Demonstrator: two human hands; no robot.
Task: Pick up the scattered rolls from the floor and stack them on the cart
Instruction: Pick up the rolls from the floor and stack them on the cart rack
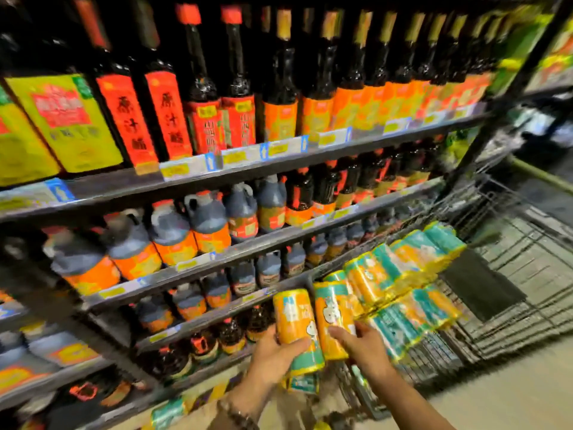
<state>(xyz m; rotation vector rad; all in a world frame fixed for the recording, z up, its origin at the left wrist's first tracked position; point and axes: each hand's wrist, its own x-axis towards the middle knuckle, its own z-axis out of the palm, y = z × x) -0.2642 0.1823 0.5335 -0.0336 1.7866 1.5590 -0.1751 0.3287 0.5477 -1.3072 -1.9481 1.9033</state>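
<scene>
My left hand (276,356) grips an orange and teal wrapped roll (294,318), held upright above the floor. My right hand (362,344) rests its fingers on a second roll (333,311) standing at the near end of the stack. Several more rolls (400,268) lie piled in rows on the wire cart (527,274), reaching back to the right. Another roll (169,412) lies on the floor at the shelf's foot, and one (302,383) shows just below my left hand.
A tall black shelf unit (217,169) full of dark sauce bottles and jugs runs along the left, close to the cart. A dark flat sheet (483,283) lies in the cart's basket. Pale floor (496,398) lies at the lower right.
</scene>
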